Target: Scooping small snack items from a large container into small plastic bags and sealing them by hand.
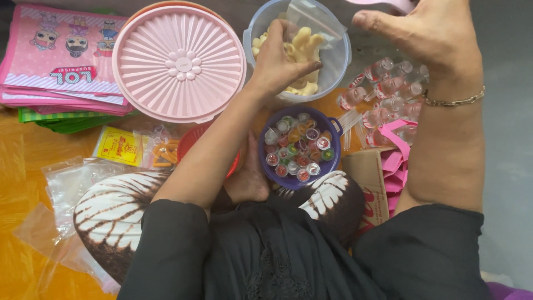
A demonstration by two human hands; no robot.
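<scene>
The pale yellow puffed snacks (304, 50) lie in a clear round tub (338, 61) at the upper middle of the frame; the left hand (280, 58) is down in that tub with its fingers curled together over a few of the snacks, thumb pointing right; a clear plastic bag (311, 16) stands open at the tub's far rim, just beside those fingers; the right hand (430, 33) is raised at the upper right, next to the bag, but whether its grip is pinched on the bag's edge or loose cannot be told, since the fingertips run out of the frame; a thin bracelet (454, 101) circles that wrist.

Just below the tub sits a purple bowl (332, 125) filled with small coloured jelly cups (297, 147), resting against the person's knee; to the right of the bowl small clear bottles of pink drink (388, 89) lie in a heap, with pink bags (397, 161) and a cardboard box (369, 183) below them; left of the tub a ribbed pink lid (179, 64) covers a large round container; at the upper left lies a stack of pink printed bags (61, 61) over green ones; below the lid are a yellow packet (119, 145) and a small bag of orange sticks (164, 153); empty clear bags (69, 183) lie on the orange floor mat (16, 166) at the lower left.
</scene>
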